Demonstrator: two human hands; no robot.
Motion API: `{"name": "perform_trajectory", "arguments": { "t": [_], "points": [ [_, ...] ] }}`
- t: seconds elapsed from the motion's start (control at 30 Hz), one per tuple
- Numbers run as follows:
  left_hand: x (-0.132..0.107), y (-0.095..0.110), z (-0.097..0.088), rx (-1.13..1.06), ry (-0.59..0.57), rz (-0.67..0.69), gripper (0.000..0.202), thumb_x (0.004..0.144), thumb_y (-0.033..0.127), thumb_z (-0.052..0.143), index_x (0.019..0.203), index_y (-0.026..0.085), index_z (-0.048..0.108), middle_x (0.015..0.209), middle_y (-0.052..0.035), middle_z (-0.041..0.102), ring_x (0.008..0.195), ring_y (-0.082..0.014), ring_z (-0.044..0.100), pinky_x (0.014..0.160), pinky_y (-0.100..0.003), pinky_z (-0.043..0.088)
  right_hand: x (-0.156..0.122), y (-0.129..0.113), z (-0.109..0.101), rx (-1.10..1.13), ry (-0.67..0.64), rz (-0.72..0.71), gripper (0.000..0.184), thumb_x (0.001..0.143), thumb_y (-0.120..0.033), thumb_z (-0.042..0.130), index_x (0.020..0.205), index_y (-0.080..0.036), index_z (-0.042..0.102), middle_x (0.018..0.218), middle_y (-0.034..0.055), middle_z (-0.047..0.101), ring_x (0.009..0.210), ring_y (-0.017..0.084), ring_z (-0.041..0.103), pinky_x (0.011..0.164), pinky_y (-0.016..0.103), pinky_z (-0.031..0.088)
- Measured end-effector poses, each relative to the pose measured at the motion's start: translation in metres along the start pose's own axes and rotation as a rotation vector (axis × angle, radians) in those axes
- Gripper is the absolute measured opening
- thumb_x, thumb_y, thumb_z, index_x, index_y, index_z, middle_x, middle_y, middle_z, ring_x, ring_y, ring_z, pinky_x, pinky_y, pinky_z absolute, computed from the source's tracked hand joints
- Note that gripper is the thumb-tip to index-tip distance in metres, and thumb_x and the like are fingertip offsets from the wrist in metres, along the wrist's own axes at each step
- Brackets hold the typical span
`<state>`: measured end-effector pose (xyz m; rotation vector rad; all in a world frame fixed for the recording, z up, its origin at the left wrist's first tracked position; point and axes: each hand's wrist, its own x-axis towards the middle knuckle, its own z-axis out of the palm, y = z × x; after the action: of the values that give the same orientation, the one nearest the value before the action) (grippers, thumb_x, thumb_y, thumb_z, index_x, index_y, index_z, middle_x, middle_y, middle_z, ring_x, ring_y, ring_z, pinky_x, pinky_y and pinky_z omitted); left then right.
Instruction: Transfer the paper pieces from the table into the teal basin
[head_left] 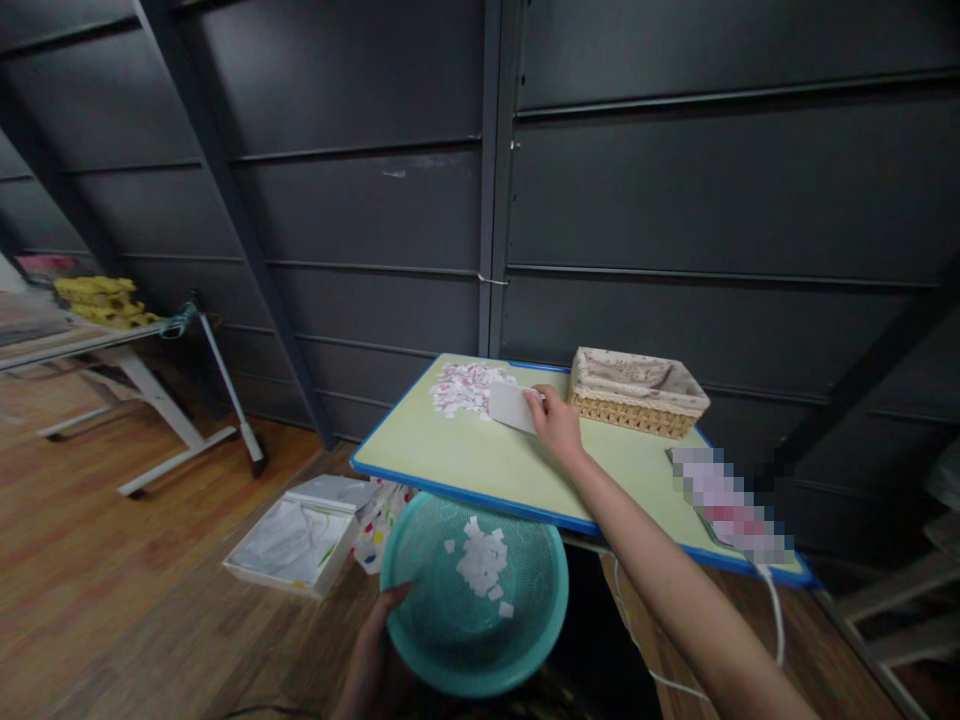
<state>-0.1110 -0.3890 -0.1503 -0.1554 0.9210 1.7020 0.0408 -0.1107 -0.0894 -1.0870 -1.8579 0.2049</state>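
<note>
My right hand [555,420] reaches across a pale green table with a blue rim [465,490] and is closed on a white card [511,406]. The card's edge stands next to a heap of small white and pink paper pieces [466,387] at the table's far left. My left hand [382,625] grips the near left rim of a teal mesh bowl [525,620], held below the table's front edge. A small pile of white paper pieces [484,562] lies inside the bowl.
A wicker basket with cloth lining [637,392] sits at the table's far right. A blurred flat object [727,505] with a white cable lies at the right edge. Boxes [304,535] rest on the wooden floor at left. Another table [112,350] stands far left. A dark wall is behind.
</note>
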Motion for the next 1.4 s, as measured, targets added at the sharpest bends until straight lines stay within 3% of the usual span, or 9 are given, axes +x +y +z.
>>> {"name": "perform_trajectory", "arguments": {
  "t": [0.2,0.37,0.57,0.77,0.83,1.07,1.4],
  "points": [
    [-0.003,0.001,0.001,0.107,0.017,-0.028,0.067,0.076,0.019,0.066,0.140,0.018,0.047,0.111,-0.0128,0.075,0.115,-0.0399,0.058,0.099,-0.058,0.042,0.002,0.002,-0.006,0.016,0.098,0.064,0.045,0.090,-0.051,0.040,0.097,-0.017,0.068,0.074,0.0079,0.069,0.064,0.021,0.061,0.063,0.029,0.041],
    [0.003,-0.001,-0.008,0.091,0.012,-0.085,0.063,0.078,0.020,0.064,0.139,0.016,0.049,0.109,-0.0117,0.076,0.111,-0.0407,0.060,0.098,-0.057,0.043,0.002,0.000,-0.006,0.060,0.078,0.052,0.043,0.088,-0.050,0.043,0.095,-0.016,0.069,0.072,0.0081,0.068,0.065,0.021,0.061,0.064,0.029,0.041],
    [0.000,0.001,-0.005,0.086,0.003,-0.133,0.062,0.077,0.020,0.066,0.136,0.016,0.052,0.106,-0.0127,0.077,0.109,-0.0414,0.062,0.092,-0.058,0.048,0.003,0.000,-0.009,0.097,0.112,0.107,0.043,0.087,-0.051,0.045,0.093,-0.015,0.068,0.068,0.0064,0.066,0.061,0.020,0.058,0.062,0.029,0.040],
    [0.001,0.001,-0.003,0.117,0.013,-0.071,0.070,0.076,0.014,0.066,0.140,0.003,0.041,0.101,-0.0163,0.078,0.113,-0.0402,0.060,0.092,-0.055,0.051,0.002,0.000,-0.011,0.011,0.134,0.100,0.042,0.088,-0.047,0.043,0.094,-0.015,0.069,0.064,0.0062,0.064,0.061,0.021,0.057,0.062,0.029,0.039],
    [0.001,0.001,-0.005,0.135,0.002,-0.062,0.070,0.077,0.015,0.066,0.141,0.004,0.040,0.102,-0.0164,0.077,0.112,-0.0402,0.060,0.093,-0.056,0.050,0.002,0.000,-0.011,0.003,0.145,0.097,0.042,0.088,-0.047,0.043,0.094,-0.015,0.069,0.065,0.0064,0.064,0.062,0.021,0.057,0.062,0.029,0.039],
    [0.002,0.000,-0.012,0.150,-0.005,-0.112,0.072,0.078,0.025,0.066,0.142,0.005,0.039,0.105,-0.0154,0.077,0.112,-0.0392,0.061,0.098,-0.057,0.046,0.005,0.003,-0.010,0.093,0.148,0.130,0.044,0.085,-0.052,0.045,0.089,-0.014,0.069,0.068,0.0068,0.067,0.061,0.020,0.058,0.061,0.029,0.040],
    [0.010,-0.004,-0.014,0.081,0.025,-0.097,0.079,0.072,0.020,0.070,0.142,0.003,0.038,0.106,-0.0170,0.077,0.111,-0.0375,0.063,0.099,-0.051,0.048,0.002,-0.002,-0.006,0.175,0.089,0.065,0.046,0.085,-0.054,0.047,0.087,-0.014,0.069,0.057,0.0028,0.061,0.052,0.017,0.053,0.054,0.027,0.036]
  ]
}}
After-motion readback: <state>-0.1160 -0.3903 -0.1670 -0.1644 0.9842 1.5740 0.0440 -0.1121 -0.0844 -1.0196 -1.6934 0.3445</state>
